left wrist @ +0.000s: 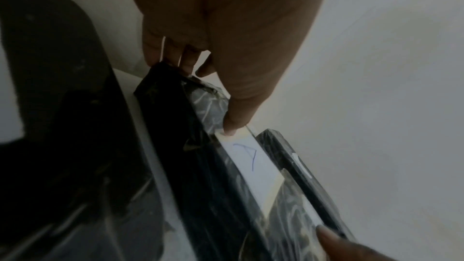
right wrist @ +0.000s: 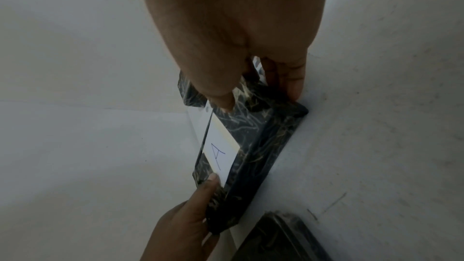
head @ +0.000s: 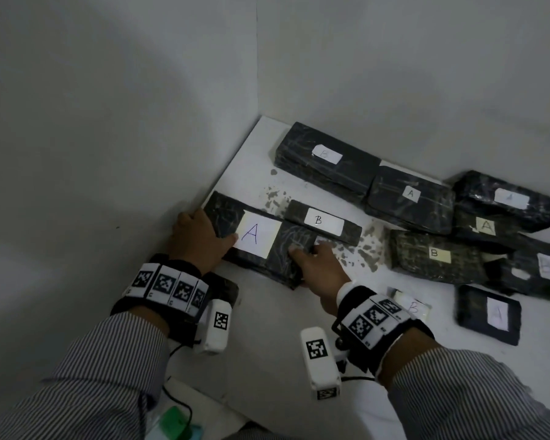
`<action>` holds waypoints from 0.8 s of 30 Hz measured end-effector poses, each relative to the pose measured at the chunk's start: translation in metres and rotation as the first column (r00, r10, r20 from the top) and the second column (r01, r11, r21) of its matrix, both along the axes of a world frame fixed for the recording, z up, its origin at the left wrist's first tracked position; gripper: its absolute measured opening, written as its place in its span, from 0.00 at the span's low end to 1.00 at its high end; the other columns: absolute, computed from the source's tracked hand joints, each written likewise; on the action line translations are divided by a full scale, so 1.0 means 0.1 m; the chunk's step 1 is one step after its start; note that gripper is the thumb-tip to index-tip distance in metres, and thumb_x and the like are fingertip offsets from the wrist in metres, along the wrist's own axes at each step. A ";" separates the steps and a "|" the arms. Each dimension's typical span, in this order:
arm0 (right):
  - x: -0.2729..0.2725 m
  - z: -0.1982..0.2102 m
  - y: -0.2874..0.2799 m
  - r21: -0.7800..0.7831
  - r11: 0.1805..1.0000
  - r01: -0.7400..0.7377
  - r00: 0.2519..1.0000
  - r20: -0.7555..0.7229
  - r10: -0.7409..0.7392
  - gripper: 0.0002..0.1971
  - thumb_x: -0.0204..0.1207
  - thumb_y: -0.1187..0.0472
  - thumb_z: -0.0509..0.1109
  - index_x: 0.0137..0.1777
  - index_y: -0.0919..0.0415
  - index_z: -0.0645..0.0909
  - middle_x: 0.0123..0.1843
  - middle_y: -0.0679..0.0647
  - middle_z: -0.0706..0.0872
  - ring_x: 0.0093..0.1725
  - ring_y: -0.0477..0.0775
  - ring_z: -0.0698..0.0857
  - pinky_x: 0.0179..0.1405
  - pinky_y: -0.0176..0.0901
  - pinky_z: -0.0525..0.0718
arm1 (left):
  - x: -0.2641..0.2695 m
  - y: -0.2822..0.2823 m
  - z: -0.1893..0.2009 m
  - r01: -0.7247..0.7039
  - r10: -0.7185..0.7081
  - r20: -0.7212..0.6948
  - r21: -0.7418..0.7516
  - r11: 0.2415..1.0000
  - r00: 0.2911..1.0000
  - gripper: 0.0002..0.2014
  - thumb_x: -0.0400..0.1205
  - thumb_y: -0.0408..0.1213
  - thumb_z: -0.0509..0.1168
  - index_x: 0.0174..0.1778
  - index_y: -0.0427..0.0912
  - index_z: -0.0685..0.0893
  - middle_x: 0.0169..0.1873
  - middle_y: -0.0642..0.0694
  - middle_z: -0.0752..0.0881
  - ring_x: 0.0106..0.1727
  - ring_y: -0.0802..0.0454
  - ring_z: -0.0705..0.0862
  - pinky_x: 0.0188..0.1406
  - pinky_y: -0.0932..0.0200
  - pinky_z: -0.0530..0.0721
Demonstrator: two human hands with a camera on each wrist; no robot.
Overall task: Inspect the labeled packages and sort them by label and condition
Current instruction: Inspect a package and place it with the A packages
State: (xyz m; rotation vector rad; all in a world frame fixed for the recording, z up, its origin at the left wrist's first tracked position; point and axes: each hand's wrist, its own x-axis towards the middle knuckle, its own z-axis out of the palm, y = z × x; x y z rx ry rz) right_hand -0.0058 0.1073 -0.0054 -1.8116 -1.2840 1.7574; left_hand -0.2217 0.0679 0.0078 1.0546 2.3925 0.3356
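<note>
A long black-wrapped package (head: 286, 249) with a large white label A (head: 255, 237) lies at the table's left side, close to the wall. My left hand (head: 202, 238) grips its left end, and its thumb (left wrist: 233, 124) presses the label's edge. My right hand (head: 315, 260) grips the right end, fingers curled over the side (right wrist: 291, 82). The right wrist view shows the same package (right wrist: 253, 140) and its label A (right wrist: 219, 152) between both hands. Just behind it lies a narrower package labeled B (head: 323, 222).
Several more black packages labeled A or B crowd the back and right: B (head: 326, 154), A (head: 410, 193), B (head: 435, 252), A (head: 496, 312). Another dark package (head: 227, 289) sits under my left wrist. The white table (head: 267, 344) has dark stains. Walls close the left and back.
</note>
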 end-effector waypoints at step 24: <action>2.78 1.07 -0.51 0.235 0.757 0.610 0.754 -0.465 -0.464 0.19 0.81 0.57 0.77 0.69 0.60 0.82 0.59 0.58 0.94 0.57 0.62 0.94 0.56 0.60 0.93 | 2.48 -0.18 0.98 -0.236 -0.241 0.825 0.404 0.884 0.511 0.19 0.82 0.36 0.73 0.67 0.48 0.76 0.55 0.50 0.91 0.49 0.57 0.93 0.44 0.58 0.92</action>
